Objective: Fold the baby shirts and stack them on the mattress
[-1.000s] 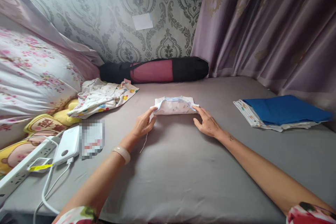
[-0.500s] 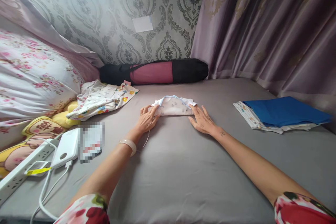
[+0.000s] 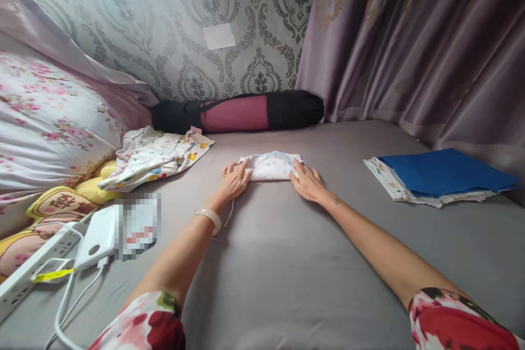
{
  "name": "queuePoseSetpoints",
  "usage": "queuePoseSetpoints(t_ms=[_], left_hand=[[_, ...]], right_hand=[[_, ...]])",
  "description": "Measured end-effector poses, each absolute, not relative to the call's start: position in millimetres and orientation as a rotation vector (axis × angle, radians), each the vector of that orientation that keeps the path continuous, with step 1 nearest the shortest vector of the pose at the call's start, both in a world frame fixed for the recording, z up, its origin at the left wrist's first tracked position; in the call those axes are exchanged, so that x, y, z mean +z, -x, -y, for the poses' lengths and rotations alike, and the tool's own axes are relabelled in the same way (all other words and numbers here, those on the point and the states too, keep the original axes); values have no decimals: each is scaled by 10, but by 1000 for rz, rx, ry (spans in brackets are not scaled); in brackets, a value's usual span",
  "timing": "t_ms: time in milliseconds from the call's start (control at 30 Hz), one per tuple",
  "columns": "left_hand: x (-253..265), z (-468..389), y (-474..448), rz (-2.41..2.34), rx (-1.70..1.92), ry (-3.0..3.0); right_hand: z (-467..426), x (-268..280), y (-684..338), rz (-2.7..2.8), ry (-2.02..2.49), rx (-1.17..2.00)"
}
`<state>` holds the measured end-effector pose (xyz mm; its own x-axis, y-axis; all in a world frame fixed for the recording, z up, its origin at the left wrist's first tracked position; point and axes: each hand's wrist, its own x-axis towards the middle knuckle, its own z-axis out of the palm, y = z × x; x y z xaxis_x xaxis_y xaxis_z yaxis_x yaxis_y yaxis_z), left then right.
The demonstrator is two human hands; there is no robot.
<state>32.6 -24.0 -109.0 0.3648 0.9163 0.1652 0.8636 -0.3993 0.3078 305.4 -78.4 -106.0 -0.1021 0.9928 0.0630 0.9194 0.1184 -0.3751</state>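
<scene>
A small white garment (image 3: 272, 167) with light blue trim and a faint print lies folded into a low, wide bundle on the grey sheet. My left hand (image 3: 235, 180) rests against its left end, fingers spread and touching the cloth. At the right end, my right hand (image 3: 307, 180) lies with its fingers stretched out, fingertips on the edge. Neither hand is closed around the fabric. A thin white string (image 3: 230, 212) trails onto the sheet below my left hand. The underside of the bundle is hidden.
Left of me lie a crumpled printed cloth (image 3: 153, 156), a white power bank (image 3: 96, 236) with cables and a power strip (image 3: 39, 262). A black and pink long bag (image 3: 235, 112) lies along the wall. To the right, a blue folded cloth (image 3: 449, 172) tops white printed cloth.
My right hand has shifted slightly left, closer to my left hand. The garment looks narrower and flatter, with its trimmed upper edge lower.
</scene>
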Motion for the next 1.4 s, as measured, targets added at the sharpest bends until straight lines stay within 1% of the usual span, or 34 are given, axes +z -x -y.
queuePoseSetpoints(t_ms=[100,300,700,833,967,1067,1200,1400], left_hand=[[-1113,217,-340,-1643,427,-2412],[-1164,187,-350,-1730,295,-2373],[-1127,94,-393,-1825,314,-2355],[-1028,95,-532,-1852,341,-2454],[-981,148,-822,-1688,408,-2616],[-1030,147,-1002,-1574,363,-2644],[-1143,85,-1054,-1632,308,-2558],[-1203,87,-1024,-1643,310,-2578]], right_hand=[[771,-1075,-2997,2060,1923,327],[711,-1032,-2924,2074,1999,188],[468,-1002,-2934,2068,2137,-32],[349,-872,-2855,2073,2196,-30],[253,-841,-2641,2181,1959,-23],[212,-930,-2498,2296,1815,71],[190,-1101,-2462,2239,1869,202],[189,-1203,-2482,2189,1871,199]])
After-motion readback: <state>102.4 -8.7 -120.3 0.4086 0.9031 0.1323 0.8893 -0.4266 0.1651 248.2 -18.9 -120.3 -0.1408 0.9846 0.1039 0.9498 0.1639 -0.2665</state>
